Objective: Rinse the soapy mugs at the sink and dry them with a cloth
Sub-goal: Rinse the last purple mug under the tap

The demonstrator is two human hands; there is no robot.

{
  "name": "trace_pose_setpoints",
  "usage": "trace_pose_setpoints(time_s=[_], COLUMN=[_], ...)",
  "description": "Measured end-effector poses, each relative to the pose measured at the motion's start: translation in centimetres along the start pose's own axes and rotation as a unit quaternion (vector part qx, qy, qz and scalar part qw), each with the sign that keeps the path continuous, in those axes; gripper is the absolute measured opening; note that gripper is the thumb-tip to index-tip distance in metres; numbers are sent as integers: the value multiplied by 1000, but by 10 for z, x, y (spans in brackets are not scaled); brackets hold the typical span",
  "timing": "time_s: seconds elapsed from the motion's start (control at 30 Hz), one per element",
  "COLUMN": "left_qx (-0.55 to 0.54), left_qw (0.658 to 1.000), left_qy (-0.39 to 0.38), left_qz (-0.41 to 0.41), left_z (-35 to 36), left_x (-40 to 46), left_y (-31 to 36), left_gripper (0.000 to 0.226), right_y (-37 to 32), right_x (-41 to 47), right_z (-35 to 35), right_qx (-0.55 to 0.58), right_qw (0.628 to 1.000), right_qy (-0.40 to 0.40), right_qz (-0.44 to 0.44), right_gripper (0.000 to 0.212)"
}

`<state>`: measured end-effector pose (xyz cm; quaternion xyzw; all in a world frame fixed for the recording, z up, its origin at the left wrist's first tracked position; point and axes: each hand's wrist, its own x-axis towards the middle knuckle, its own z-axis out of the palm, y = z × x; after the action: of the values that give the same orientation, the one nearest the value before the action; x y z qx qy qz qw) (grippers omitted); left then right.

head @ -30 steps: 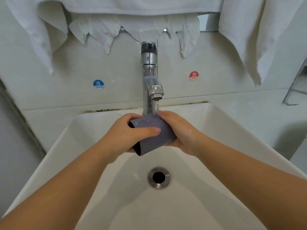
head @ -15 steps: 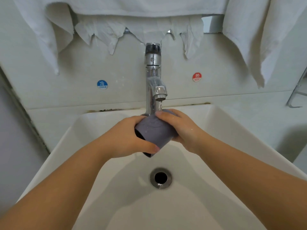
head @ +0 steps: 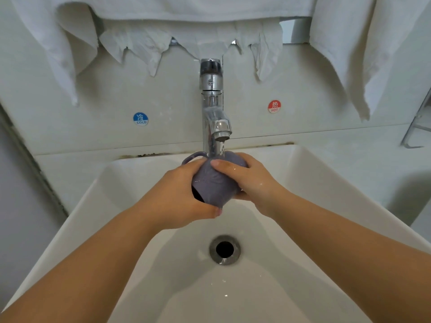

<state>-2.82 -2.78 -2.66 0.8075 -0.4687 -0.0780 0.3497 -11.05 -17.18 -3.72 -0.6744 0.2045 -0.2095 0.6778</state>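
A grey-purple mug (head: 215, 185) is held tilted over the white sink (head: 77, 213), right under the chrome tap (head: 213, 108), where a thin stream of water runs onto it. Its mouth faces down and to the left, and its handle sticks out at the upper left. My left hand (head: 179, 199) grips the mug's left side near the rim. My right hand (head: 247, 180) holds the right side, with its fingers curled over the top. White cloths (head: 345, 50) hang from a rail above the tap.
The drain (head: 224, 249) lies in the basin below my hands, with water running to it. Cold (head: 140, 119) and hot (head: 274, 106) stickers mark the wall on either side of the tap. A metal rack (head: 417, 127) sits at the far right.
The mug has been turned in my hands: its mouth now points more downward and its handle has come into view at the upper left. My left thumb slid toward the rim.
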Motion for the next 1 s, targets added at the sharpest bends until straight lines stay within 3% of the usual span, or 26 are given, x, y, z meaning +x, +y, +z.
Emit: trace_pose_setpoints(time_s=[0.13,0.2,0.4,0.53,0.63,0.8,0.9,1.0], left_qx=[23,31,33,52,67,83,35,-160], left_qw=[999,999,999,998,996,994,993,965], left_qy=[-11,-14,10,6,4,31,112,141], left_qz=[21,31,34,47,55,61,14,-152], left_z=[8,11,4,12,15,13,13,11], left_x=[-1,0,0,-3,-4,-7,-11,-7], left_y=[4,4,0,6,10,12,16,18], left_gripper=[78,78,77,81,87,97,97,95], right_y=[0,-1,-2,-5,-4,-11,-14,-14], right_x=[1,3,1,3,5,7,7,6], right_z=[1,0,-1,-2,-3,-9,-16,-15], right_qx=[-29,-47,-11,-39,-59,-30,21,40], right_qw=[997,994,1000,997,994,998,998,996], right_qy=[74,95,14,57,85,57,45,26], right_qz=[6,9,2,26,20,17,40,72], right_gripper=[16,25,23,41,30,24,20,26])
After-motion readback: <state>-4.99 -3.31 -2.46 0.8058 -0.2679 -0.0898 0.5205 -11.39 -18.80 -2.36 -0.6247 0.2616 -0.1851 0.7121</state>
